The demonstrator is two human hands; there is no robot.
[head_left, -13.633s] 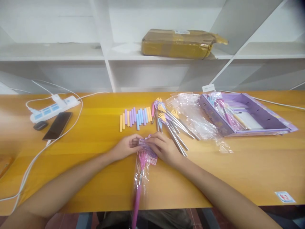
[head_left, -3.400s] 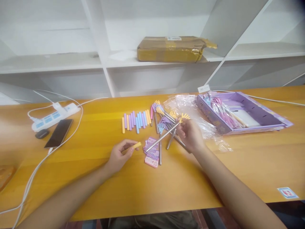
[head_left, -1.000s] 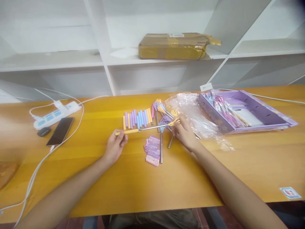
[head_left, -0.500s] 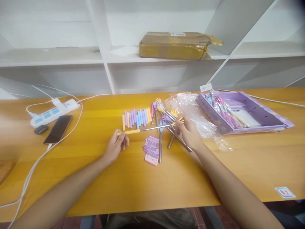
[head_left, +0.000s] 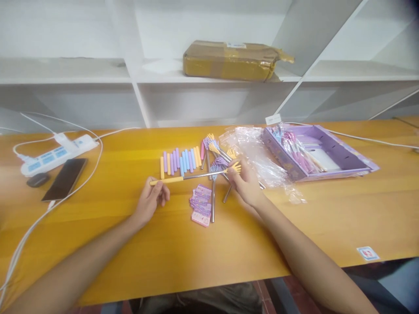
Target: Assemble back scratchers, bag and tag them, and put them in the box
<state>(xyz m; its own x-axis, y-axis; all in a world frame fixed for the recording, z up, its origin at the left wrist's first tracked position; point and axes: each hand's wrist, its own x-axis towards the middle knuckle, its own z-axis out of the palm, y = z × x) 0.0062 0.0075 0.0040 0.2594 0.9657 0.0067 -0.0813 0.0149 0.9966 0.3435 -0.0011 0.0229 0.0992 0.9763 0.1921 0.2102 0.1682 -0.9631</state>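
A back scratcher [head_left: 200, 175] with a yellow handle, a thin metal rod and a yellow claw head lies nearly level between my hands, above the table. My left hand [head_left: 149, 201] is closed on the yellow handle, thumb on top. My right hand [head_left: 244, 182] pinches the other end, just by the claw head. Beyond the rod stands a row of yellow, purple and blue handle sleeves [head_left: 180, 162]. Under and behind my right hand lie several metal rods with coloured claw heads [head_left: 214, 148]. A fanned stack of pink and purple cards [head_left: 201, 206] lies nearer to me.
Clear plastic bags [head_left: 253, 148] lie beside a purple open box [head_left: 303, 174] holding bagged back scratchers. At left are a power strip [head_left: 60, 153], a phone [head_left: 64, 179] and white cables. A taped parcel [head_left: 229, 63] rests on the shelf behind.
The view has turned slightly right, so everything appears further left. Both hands keep hold of the back scratcher in much the same pose.
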